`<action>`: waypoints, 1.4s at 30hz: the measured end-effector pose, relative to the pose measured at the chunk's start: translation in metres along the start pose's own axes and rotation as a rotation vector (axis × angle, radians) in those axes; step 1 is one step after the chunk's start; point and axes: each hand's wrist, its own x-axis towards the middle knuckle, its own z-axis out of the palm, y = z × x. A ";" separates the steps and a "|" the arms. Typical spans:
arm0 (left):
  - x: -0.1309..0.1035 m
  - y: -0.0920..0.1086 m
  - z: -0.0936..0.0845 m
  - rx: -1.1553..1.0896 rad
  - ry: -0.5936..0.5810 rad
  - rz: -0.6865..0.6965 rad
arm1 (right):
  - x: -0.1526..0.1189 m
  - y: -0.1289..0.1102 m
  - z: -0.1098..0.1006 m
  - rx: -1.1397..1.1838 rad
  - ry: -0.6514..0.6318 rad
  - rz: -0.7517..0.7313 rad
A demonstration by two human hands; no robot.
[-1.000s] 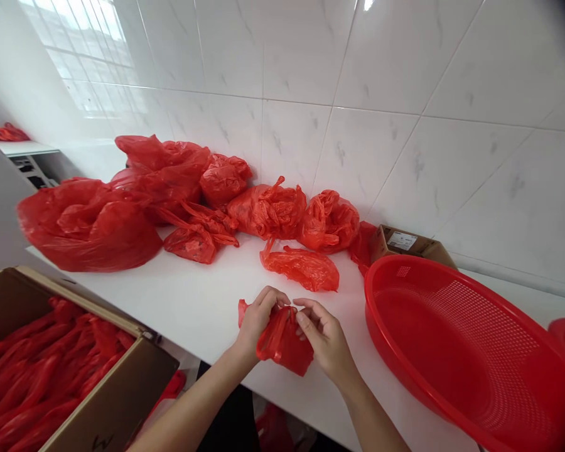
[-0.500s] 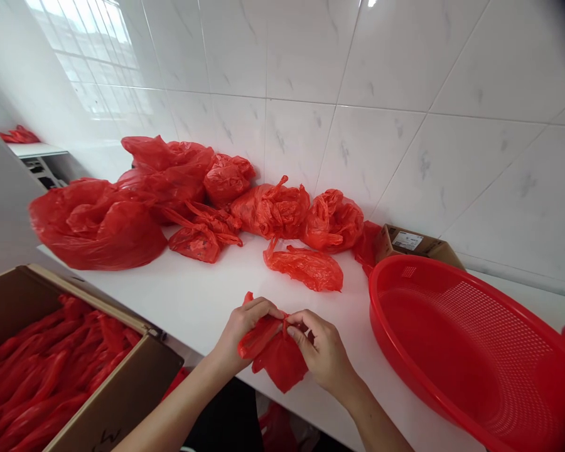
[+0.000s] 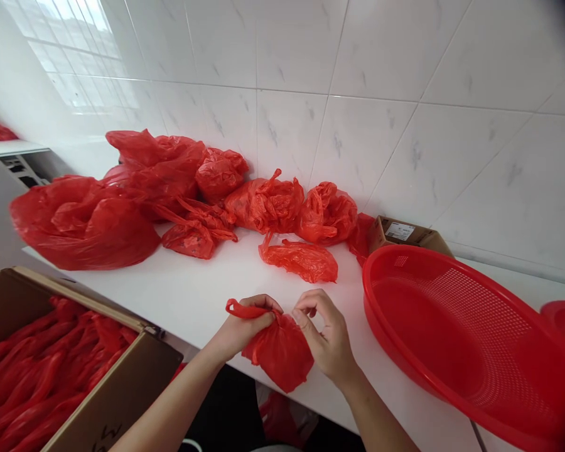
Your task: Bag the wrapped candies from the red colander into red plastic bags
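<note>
A small red plastic bag (image 3: pixel 282 355) hangs bunched over the front part of the white table (image 3: pixel 193 285). My left hand (image 3: pixel 245 326) is closed around its gathered neck, thumb on top, and one handle loop sticks out to the left. Close by the bag's upper right edge is my right hand (image 3: pixel 327 333), thumb and forefinger brought together in a pinch. Whether those fingertips hold a bit of the film cannot be made out. What the bag contains is hidden.
Full red bags (image 3: pixel 266 204) line the tiled wall, with a flatter red bag (image 3: pixel 301 260) in front. To the right stands a large red plastic basket (image 3: pixel 433 333), a small carton (image 3: pixel 407 233) behind it. At left, a cardboard box (image 3: pixel 122 383) holds many red bags.
My right hand has moved off the bag's pinched neck, up and slightly right. My left hand now grips the neck, and the bag's body looks fuller. The view has shifted slightly.
</note>
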 end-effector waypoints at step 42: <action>-0.001 -0.021 0.001 0.515 0.317 0.312 | -0.016 0.019 0.012 0.625 0.138 0.731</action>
